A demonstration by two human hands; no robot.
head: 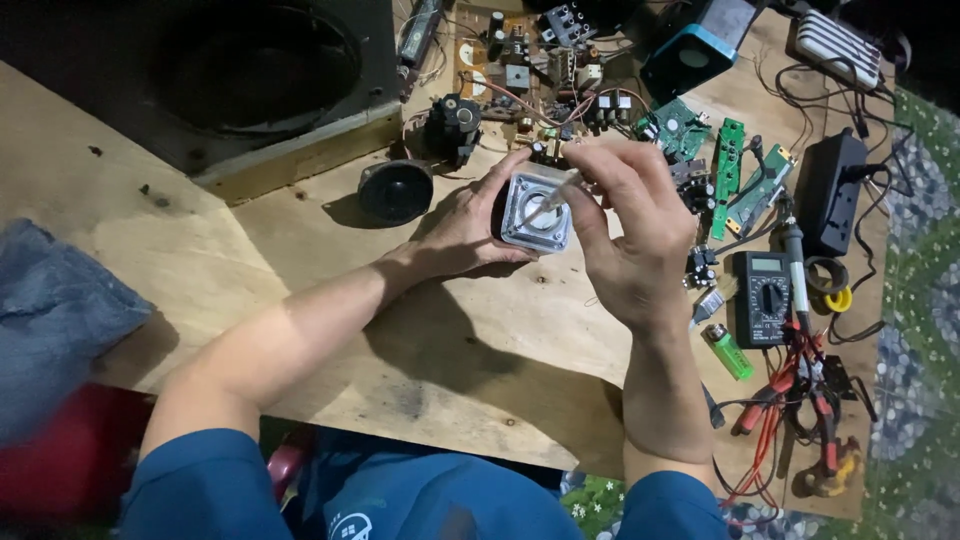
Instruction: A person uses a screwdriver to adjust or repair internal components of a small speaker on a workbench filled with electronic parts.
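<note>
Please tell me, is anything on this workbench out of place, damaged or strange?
Nothing looks spilled or broken. The bench is crowded: loose circuit boards, a multimeter, a green lighter and tangled red wires lie at the right. The left hand holds a small square speaker; the right hand applies a thin tool to it.

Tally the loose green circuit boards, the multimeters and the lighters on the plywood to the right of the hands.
Green circuit boards: 3
Multimeter: 1
Green lighter: 1
Total: 5
</note>
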